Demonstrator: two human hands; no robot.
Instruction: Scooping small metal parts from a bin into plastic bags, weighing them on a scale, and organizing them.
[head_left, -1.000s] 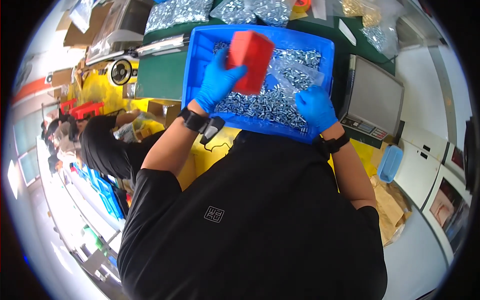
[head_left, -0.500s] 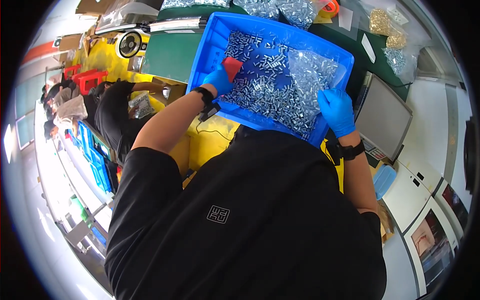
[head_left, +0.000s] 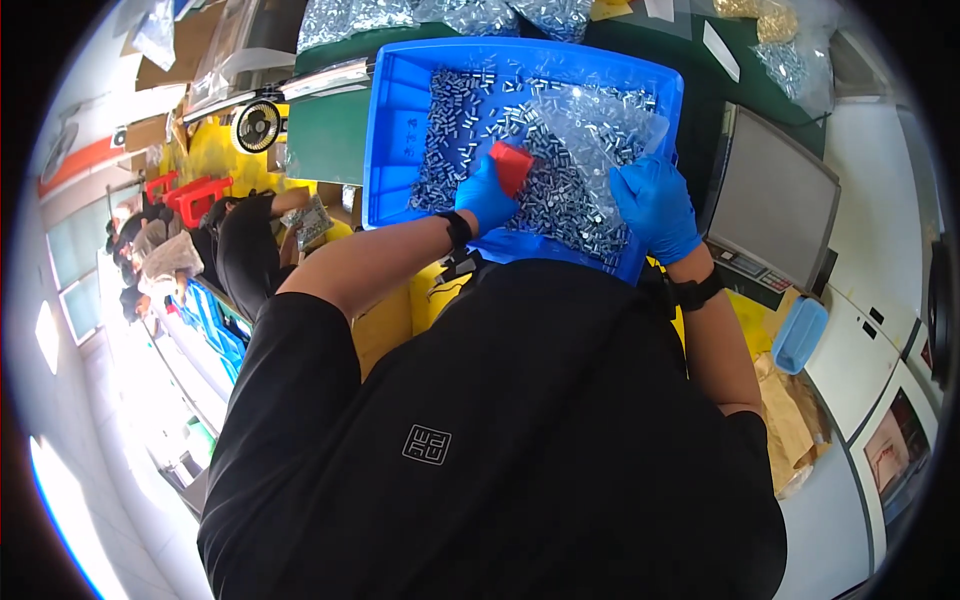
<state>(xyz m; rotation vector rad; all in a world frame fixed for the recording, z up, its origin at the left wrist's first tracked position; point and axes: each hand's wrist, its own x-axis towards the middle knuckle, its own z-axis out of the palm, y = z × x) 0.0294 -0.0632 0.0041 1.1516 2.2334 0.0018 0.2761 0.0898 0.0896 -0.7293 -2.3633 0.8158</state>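
Note:
A blue plastic bin (head_left: 392, 150) in front of me holds a spread of small silvery metal fasteners (head_left: 450, 125), cylinder-shaped. My left hand (head_left: 487, 198), in a blue glove, grips a red scoop-like piece (head_left: 512, 168) among the parts near the bin's front middle. A clear plastic bag (head_left: 590, 125) lies over the right half of the bin with metal parts in or under it. My right hand (head_left: 655, 208), also gloved in blue, is closed on the bag's edge at the bin's right side.
Right of the bin stands a weighing scale (head_left: 778, 190), with a light-blue tray (head_left: 800, 335) nearer me. Filled clear bags (head_left: 470, 15) line the back of the green table (head_left: 330, 130). A small fan (head_left: 257, 126) is at the left; beyond it, another person (head_left: 250, 250) handles a bag.
My left hand has carried the red piece rightward and nearer me, from the left of the bin into the middle parts. My right hand stays on the bag; the bin appears turned in view.

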